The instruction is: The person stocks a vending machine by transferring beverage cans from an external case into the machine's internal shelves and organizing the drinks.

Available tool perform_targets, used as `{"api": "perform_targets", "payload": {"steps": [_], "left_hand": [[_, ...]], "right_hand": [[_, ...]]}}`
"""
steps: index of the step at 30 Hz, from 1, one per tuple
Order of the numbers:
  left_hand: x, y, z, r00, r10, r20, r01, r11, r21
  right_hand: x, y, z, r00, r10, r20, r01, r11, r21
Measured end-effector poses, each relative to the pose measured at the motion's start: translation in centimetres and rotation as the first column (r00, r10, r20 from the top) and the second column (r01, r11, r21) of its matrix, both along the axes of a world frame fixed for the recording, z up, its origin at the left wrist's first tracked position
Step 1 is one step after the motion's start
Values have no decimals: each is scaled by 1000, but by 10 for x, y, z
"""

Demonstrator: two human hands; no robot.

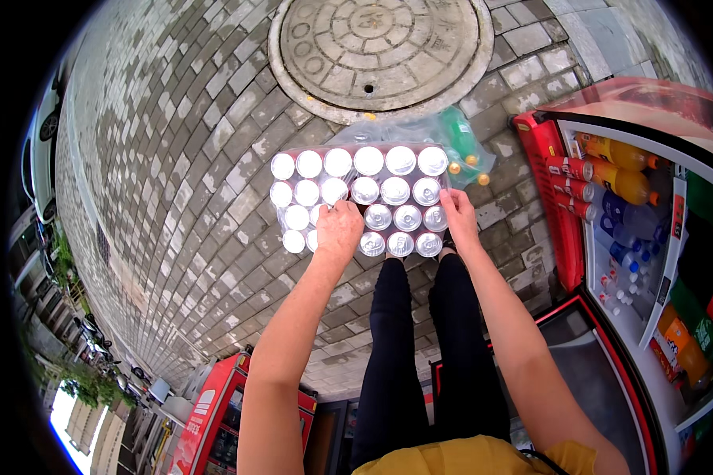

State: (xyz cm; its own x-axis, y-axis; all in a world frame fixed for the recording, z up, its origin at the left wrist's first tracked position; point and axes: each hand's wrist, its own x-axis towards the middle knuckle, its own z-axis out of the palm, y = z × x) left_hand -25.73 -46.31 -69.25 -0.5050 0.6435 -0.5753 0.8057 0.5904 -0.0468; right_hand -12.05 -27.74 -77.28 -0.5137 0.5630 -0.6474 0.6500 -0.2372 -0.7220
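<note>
Before my legs sits a wide pack of drink cans point(395, 190), tops up, in clear plastic wrap point(350, 173). My left hand point(340, 228) is over the middle of the pack, fingers bent down at the wrap between the cans; its fingertips are hidden. Along the right edge, my right hand point(460, 217) grips the pack's side beside the end cans. A clear plastic bag point(416, 127) lies just beyond the pack, with a green bottle point(458, 133) and orange caps showing through.
An open drinks fridge point(576, 237) stands at right, with red cans point(573, 189) and several bottles point(621, 154) inside. A round manhole cover point(380, 47) lies ahead in the brick paving point(214, 148). Behind me at left is a red display cooler point(214, 409). A parked car point(43, 148) shows at far left.
</note>
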Motion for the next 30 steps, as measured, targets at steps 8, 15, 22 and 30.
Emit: {"api": "perform_targets", "payload": {"steps": [8,15,22,30], "left_hand": [[10,-8,-13,957,262,-128,-218,935,280],[-10,3,-10,947,17,-321,26,991,131],[-31,24,-15,857,-431,-284,378,899,-223],[-35,10,-15,935,-150,-321,152,988,-18]], "right_hand": [[4,10,3,997,75,35,-76,997,17],[4,17,0,994,110,21,-108,991,-85],[3,28,-3,976,204,76,-199,977,-74],[-2,30,5,968,238,85,-226,966,-127]]}}
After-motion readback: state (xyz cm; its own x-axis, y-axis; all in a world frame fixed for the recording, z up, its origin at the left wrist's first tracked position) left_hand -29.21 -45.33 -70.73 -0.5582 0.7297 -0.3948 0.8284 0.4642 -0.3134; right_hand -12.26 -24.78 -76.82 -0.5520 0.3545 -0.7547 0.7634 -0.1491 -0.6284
